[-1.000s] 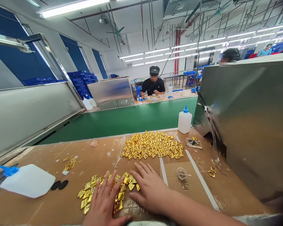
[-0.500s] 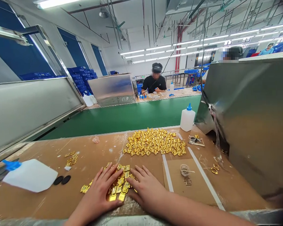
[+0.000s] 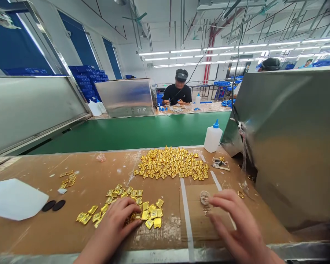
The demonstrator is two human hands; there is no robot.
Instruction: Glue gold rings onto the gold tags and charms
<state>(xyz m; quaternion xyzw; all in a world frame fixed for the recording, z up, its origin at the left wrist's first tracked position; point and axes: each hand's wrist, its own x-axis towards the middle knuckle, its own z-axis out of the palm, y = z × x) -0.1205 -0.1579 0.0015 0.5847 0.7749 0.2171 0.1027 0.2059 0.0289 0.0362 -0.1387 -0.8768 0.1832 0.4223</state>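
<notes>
Small, square gold-coloured metal pieces [image 3: 153, 213] lie spread on the brown work surface in front of me. My left hand [image 3: 117, 216] rests low over their left part, fingers curled. Its thumb and index fingertip close around the sides of one gold piece [image 3: 138, 216]; the other fingers cover more of them. To the right, my right hand [image 3: 233, 223] hovers with thumb and fingers apart, nothing visible between them. Its fingertips are beside a small round clear cup [image 3: 205, 197], with a little gold-toned piece [image 3: 206, 210] just below the cup.
A large heap of gold pieces [image 3: 172, 163] lies farther back. A white bottle [image 3: 213, 138] stands behind it at right; another white bottle [image 3: 18, 200] lies at left, near two black discs [image 3: 58, 205]. Beyond the green belt [image 3: 154, 130] sits a person [image 3: 177, 91]. A metal panel [image 3: 297, 146] bounds the right.
My right hand has left the gold pieces and moved right to the clear cup. My left hand has curled its fingers. The pieces are spread wider, and the view has shifted slightly.
</notes>
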